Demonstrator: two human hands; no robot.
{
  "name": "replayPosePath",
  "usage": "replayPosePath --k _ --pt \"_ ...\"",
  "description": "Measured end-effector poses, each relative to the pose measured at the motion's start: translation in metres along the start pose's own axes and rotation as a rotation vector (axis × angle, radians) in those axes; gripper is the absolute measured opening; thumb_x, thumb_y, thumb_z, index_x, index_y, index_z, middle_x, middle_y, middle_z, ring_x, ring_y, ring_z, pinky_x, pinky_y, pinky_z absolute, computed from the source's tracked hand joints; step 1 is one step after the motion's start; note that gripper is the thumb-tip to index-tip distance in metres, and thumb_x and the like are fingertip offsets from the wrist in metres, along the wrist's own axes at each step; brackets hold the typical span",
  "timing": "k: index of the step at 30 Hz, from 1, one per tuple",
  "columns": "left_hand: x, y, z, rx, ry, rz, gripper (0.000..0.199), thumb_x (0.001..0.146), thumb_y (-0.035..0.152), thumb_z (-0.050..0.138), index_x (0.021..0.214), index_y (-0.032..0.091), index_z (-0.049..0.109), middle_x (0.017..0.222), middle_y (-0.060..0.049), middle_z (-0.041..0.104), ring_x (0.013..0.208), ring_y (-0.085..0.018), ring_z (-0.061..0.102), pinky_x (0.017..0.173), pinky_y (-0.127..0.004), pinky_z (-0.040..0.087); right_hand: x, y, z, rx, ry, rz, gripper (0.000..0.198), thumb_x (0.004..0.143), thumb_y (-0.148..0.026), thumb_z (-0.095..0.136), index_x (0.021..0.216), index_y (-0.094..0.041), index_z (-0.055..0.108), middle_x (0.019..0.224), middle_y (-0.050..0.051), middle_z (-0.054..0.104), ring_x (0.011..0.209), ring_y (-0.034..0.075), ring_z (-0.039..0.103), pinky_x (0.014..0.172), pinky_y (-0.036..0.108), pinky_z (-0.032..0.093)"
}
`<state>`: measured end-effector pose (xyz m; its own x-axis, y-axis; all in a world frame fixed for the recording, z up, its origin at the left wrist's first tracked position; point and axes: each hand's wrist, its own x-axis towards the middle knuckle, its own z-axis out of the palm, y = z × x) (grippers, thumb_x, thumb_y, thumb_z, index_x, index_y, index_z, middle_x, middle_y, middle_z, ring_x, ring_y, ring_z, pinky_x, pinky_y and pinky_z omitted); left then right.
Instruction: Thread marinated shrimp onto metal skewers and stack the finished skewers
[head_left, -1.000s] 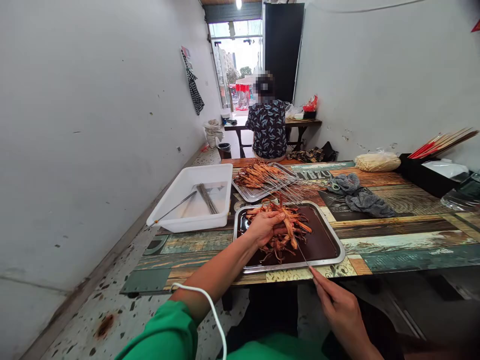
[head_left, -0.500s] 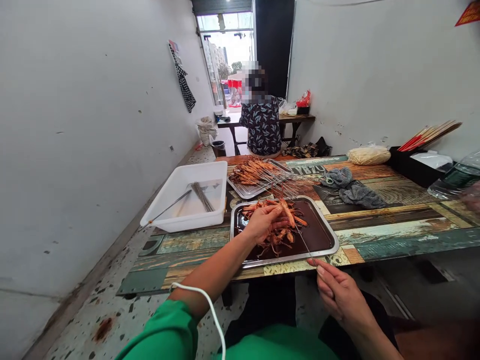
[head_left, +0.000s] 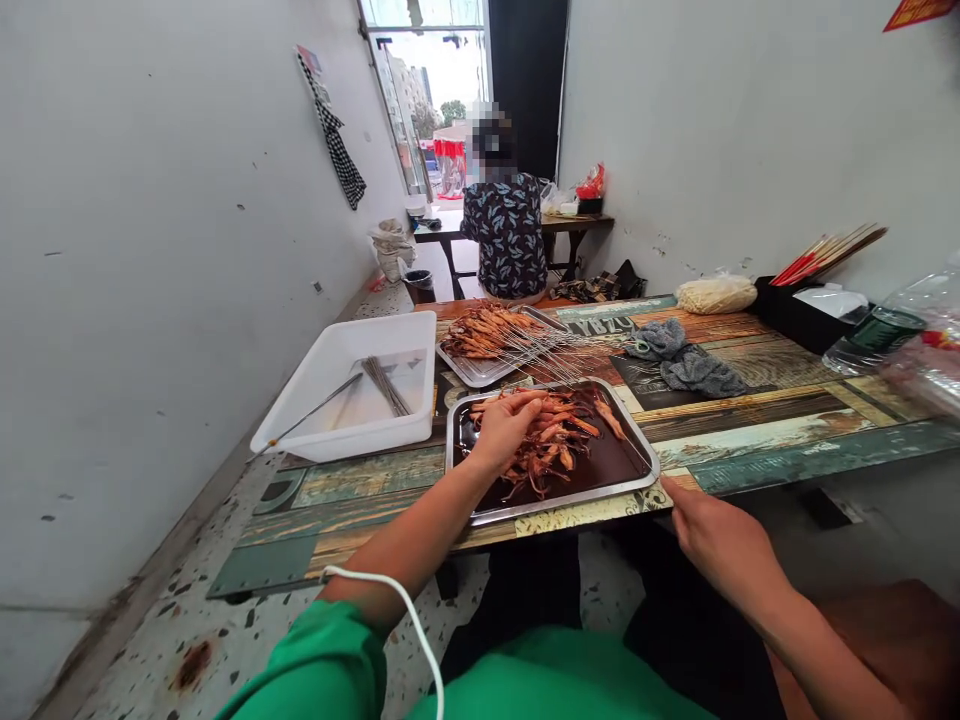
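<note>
My left hand (head_left: 506, 430) reaches into a pile of reddish-brown, stringy meat pieces (head_left: 551, 455), its fingers pinched together at the pile's upper left. What lies between those fingertips is hidden. The pile sits in dark liquid in a metal tray (head_left: 562, 500). My right hand (head_left: 712, 530) is closed just off the tray's front right corner. A single meat piece (head_left: 609, 416) is over the tray's right side, lined up with that hand; the thin metal skewer through it barely shows.
Behind stands a second tray (head_left: 480, 372) with skewered meat (head_left: 484, 330). To the left, a white plastic bin (head_left: 345, 440) holds metal skewers (head_left: 384, 385). Grey gloves (head_left: 701, 370), a black box (head_left: 795, 315) and a plastic bottle (head_left: 870, 340) are at right. A person (head_left: 504, 235) sits farther back.
My left hand has left the skewered piece and moved left onto the pile. My right hand has shifted right and up, taking the skewered piece to the tray's right side.
</note>
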<state>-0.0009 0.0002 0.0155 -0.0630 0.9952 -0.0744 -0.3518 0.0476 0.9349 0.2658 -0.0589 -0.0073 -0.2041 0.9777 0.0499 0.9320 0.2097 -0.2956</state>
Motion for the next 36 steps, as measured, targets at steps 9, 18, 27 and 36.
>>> replayPosePath --k 9,18,27,36 --pt "0.0 -0.003 -0.001 0.116 0.019 0.08 0.026 0.069 0.023 0.064 0.092 0.011 0.065 0.084 -0.008 0.068 0.066 -0.012 0.062 0.07 -0.029 0.051 0.017 -0.011 -0.011 -0.049 -0.085 -0.085 0.038 0.073 -0.007 0.044 0.105 -0.008 0.065 0.072 0.018 0.068 0.066 0.027 0.063 0.057 0.032 0.041" --pt "0.003 -0.006 -0.002 0.123 0.033 0.091 0.026 0.068 0.023 0.063 0.092 0.012 0.066 0.085 -0.007 0.068 0.068 -0.012 0.063 0.068 -0.027 0.052 0.004 0.022 -0.008 0.262 0.021 0.013 0.055 0.088 -0.043 0.027 0.106 -0.006 0.063 0.047 0.002 0.058 0.035 0.012 0.048 0.034 0.022 0.035" --pt "0.0 -0.004 0.0 0.149 0.023 0.103 0.023 0.07 0.022 0.061 0.09 0.013 0.066 0.085 -0.007 0.068 0.07 -0.013 0.063 0.068 -0.027 0.052 -0.006 0.009 -0.004 0.054 0.009 -0.02 0.037 0.082 -0.024 0.038 0.106 -0.016 0.065 0.103 0.011 0.068 0.089 0.024 0.064 0.075 0.033 0.047" --pt "-0.001 -0.006 -0.001 0.166 0.005 0.102 0.024 0.071 0.022 0.061 0.093 0.013 0.066 0.086 -0.007 0.068 0.07 -0.013 0.063 0.069 -0.028 0.051 0.008 -0.022 -0.022 -0.193 -0.206 -0.12 0.033 0.082 -0.01 0.035 0.087 -0.01 0.068 0.071 0.017 0.068 0.068 0.024 0.064 0.054 0.027 0.038"
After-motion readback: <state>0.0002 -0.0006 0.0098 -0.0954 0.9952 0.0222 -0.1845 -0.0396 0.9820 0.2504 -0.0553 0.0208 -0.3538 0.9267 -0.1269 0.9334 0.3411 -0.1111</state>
